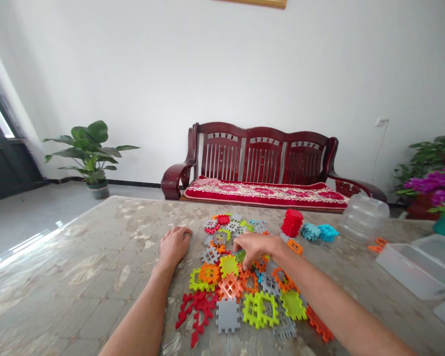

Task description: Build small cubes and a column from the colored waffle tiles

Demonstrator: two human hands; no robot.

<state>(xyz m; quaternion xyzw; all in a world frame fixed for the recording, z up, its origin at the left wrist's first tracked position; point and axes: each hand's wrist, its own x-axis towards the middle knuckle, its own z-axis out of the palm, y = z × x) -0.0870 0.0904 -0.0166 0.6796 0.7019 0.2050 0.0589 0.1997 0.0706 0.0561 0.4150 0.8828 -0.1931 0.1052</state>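
Observation:
My right hand (257,246) reaches into a pile of plastic interlocking tiles with notched edges. Its thumb and fingers close around a green interlocking tile (240,256), whose far part is hidden by the fingers. Left of the pile, my left hand (173,246) rests on the table with its fingers loosely bent and nothing in it. Close to my right hand lie a lime tile (229,266) and an orange window tile (230,287). Nearer me are a grey square tile (228,316), lime frame tiles (260,310) and dark red branching pieces (198,309).
Behind the pile on the right stand a red stack of tiles (292,223) and blue stacks (328,233). Beyond them is a clear plastic container (366,217); translucent bins (408,269) sit at the right. A wooden bench (265,155) stands past the table's (107,252) far edge.

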